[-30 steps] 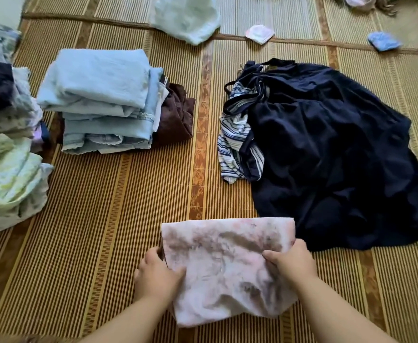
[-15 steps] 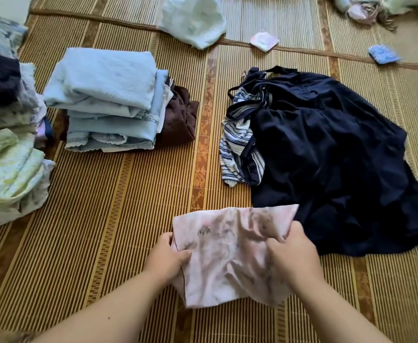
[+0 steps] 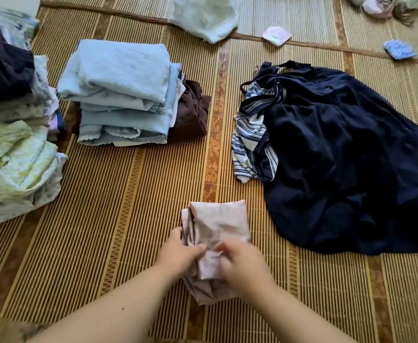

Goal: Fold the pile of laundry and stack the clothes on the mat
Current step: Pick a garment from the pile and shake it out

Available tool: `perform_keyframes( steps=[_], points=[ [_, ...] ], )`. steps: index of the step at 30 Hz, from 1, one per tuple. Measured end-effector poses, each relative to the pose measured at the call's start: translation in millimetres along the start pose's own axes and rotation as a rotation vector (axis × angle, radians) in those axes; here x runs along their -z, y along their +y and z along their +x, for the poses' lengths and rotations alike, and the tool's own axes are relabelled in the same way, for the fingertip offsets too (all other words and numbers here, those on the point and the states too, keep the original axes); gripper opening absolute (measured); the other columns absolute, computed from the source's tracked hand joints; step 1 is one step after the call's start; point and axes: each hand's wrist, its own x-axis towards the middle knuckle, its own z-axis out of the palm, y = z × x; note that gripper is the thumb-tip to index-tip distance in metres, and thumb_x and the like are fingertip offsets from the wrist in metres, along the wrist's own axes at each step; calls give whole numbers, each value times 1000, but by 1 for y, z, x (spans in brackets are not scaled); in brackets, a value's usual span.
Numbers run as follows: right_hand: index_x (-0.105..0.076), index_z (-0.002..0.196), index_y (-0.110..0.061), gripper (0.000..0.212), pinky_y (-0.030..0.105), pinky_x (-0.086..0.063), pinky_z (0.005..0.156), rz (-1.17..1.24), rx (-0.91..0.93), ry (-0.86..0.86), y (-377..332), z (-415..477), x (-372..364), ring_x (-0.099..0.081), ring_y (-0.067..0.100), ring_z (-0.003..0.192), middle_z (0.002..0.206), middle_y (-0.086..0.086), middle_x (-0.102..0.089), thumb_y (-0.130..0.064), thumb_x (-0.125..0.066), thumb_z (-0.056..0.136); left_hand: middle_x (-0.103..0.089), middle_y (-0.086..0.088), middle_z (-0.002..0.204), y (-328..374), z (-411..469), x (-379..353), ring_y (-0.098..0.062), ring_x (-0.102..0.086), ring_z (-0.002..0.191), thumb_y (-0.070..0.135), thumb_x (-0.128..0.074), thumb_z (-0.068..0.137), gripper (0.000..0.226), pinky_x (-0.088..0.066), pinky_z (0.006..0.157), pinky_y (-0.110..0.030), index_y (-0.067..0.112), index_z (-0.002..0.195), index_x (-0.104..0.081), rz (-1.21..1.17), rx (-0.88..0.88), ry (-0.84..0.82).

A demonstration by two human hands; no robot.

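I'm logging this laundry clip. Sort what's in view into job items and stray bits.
Part of the job:
- pale pink folded cloth, held by left hand and right hand
- light blue folded stack
- crumpled navy garment
- blue-striped white garment
- woven straw mat

Just lying about:
- small pink-white scrap
- small blue scrap

Both forearms reach forward, converging; the left hand (image 3: 180, 256) and right hand (image 3: 242, 264) have curled, pinching fingers.
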Motion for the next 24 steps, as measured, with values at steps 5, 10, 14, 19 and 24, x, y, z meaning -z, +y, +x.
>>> perform_keyframes(
  steps=[5,10,14,19,24],
  points=[
    [-53,135,-24,53,14,-35,101,-207,175,280,18,50,42,-50,6,116,129,-10,-57,-12,-66,85,-59,9,99,14,6,-1,-11,-58,86,7,-52,87,48,-49,73,-30,31,127,-46,437,-144,-33],
    [-47,130,-34,58,35,-49,93,-339,-2,-86,38,78,48,-57,18,109,121,-7,-59,-37,-71,78,-64,7,107,48,16,-2,-20,-57,97,27,-39,96,29,-48,87,-39,44,117,-50,903,-452,151],
    [-44,103,-32,34,27,-42,65,-193,-214,27,60,61,29,-53,7,78,85,-16,-55,-53,-64,84,-34,3,150,39,11,-9,-21,-30,138,52,-57,86,73,-26,114,-49,37,148,-20,717,-300,322],
    [-62,99,-26,29,37,-54,83,131,-316,6,63,47,4,-64,12,86,91,-7,-68,-51,-63,86,-12,-8,156,-6,-12,-22,-34,-20,139,78,-64,62,122,-29,110,-52,23,150,-1,348,299,383],
    [-70,83,-20,27,39,-54,81,314,-300,79,48,47,-5,-67,14,81,81,-2,-72,-46,-65,86,-59,-10,122,-19,-12,-26,-31,-54,115,58,-72,73,66,-44,94,-35,12,116,-51,159,317,371]
  ],
)
